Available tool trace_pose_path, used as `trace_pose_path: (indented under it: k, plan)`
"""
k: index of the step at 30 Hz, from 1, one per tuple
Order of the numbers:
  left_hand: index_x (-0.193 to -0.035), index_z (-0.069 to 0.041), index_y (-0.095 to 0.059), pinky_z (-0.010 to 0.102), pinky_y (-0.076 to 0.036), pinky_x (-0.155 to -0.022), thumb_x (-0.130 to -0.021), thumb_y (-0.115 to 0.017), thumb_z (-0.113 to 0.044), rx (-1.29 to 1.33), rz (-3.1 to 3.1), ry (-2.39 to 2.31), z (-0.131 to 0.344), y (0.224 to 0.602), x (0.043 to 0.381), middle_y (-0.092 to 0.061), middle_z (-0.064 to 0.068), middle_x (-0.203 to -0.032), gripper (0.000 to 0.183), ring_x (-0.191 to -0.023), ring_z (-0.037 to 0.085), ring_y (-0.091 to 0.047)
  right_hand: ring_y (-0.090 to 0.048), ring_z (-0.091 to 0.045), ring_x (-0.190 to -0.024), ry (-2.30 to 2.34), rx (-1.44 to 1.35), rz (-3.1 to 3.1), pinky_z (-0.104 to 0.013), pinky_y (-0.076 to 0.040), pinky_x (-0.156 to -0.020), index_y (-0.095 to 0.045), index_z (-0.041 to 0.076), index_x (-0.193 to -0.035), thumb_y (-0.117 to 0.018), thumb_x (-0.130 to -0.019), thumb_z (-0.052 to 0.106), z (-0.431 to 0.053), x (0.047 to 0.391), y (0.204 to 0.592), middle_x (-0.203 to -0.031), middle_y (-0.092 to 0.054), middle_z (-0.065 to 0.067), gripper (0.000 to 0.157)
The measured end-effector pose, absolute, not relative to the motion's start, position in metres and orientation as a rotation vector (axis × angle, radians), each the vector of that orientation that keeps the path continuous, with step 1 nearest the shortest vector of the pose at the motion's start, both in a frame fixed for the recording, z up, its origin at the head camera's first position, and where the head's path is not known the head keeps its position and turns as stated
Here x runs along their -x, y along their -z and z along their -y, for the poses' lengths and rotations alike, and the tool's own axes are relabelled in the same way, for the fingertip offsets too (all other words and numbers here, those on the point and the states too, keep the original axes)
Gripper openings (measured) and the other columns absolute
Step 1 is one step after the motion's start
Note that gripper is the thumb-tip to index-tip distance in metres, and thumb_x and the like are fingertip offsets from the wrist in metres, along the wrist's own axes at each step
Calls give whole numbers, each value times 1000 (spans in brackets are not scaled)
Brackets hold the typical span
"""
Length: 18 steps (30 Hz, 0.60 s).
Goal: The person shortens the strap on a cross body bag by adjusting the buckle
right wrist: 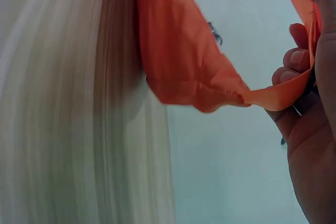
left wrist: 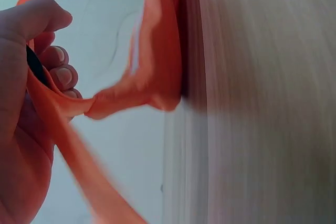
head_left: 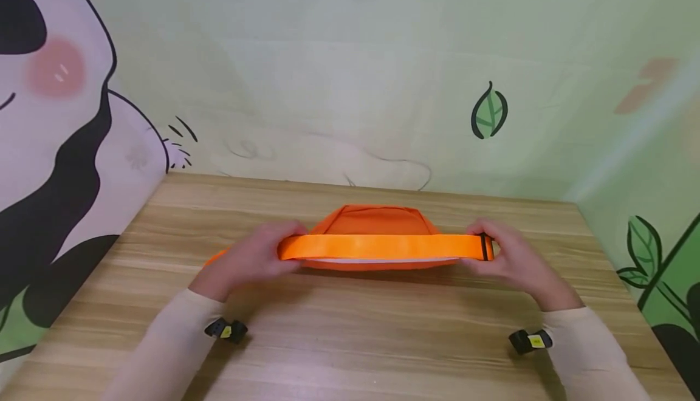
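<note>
An orange waist bag (head_left: pixel 377 220) stands on the wooden table, its flat-topped pouch toward the wall. Its bright orange strap (head_left: pixel 377 246) runs level in front of the pouch between the two hands. My left hand (head_left: pixel 257 255) grips the strap's left end; in the left wrist view the fingers curl round the webbing and a dark piece, partly hidden, and a loose strap tail (left wrist: pixel 89 166) hangs down. My right hand (head_left: pixel 511 261) holds the right end beside a black slider (head_left: pixel 483 246). In the right wrist view, the bag's side (right wrist: pixel 184 51) narrows into the strap at the fingers.
The wood-grain table (head_left: pixel 350 334) stretches in front of the bag. Behind it rises a pale green wall cloth (head_left: pixel 350 85) with printed leaves, and a printed panda (head_left: pixel 82 133) is at the left. A small black device with a yellow label sits at each wrist.
</note>
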State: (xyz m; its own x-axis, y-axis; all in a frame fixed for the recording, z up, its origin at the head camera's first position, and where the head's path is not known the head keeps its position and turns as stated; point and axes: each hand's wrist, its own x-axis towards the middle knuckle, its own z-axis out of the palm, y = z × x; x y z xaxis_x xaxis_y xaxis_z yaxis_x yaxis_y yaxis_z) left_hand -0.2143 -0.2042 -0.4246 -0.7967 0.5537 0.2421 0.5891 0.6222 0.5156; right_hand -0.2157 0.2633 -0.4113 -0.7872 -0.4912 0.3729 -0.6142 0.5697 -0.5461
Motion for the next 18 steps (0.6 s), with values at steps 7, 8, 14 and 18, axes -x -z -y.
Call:
trace_pose_path:
  k: [7,8,14,18]
  plan:
    - [-112,-10,-71,32,-56,-82,-85,-80,-2,921,2776,969,218,425,213,-71,-2,-97,29,-87,14,-60,-56,-5,-88,-1099,-809,2610,-17,-49,-80,-69,6,-105,-89,-78,-4,-283,212,418,-97,-67,7,34]
    - [-111,-10,-71,31,-55,-81,-85,-80,-2,917,2771,977,220,425,212,-71,-2,-97,29,-86,14,-60,-56,-5,-87,-1111,-800,2605,-17,-48,-80,-69,6,-104,-88,-78,-6,-286,212,419,-97,-66,7,34]
    - [-111,-10,-73,31,-56,-83,-84,-81,0,911,2702,1028,228,425,210,-73,0,-100,30,-88,14,-60,-55,-8,-86,-1206,-781,2580,-15,-48,-77,-64,2,-104,-90,-75,-12,-296,211,424,-97,-62,10,42]
    - [-108,-9,-73,30,-56,-83,-81,-82,3,885,2652,1066,232,426,209,-74,0,-99,31,-88,14,-60,-56,-6,-83,-1384,-681,2505,-12,-50,-75,-58,-4,-104,-78,-80,-23,-302,208,428,-98,-60,16,37]
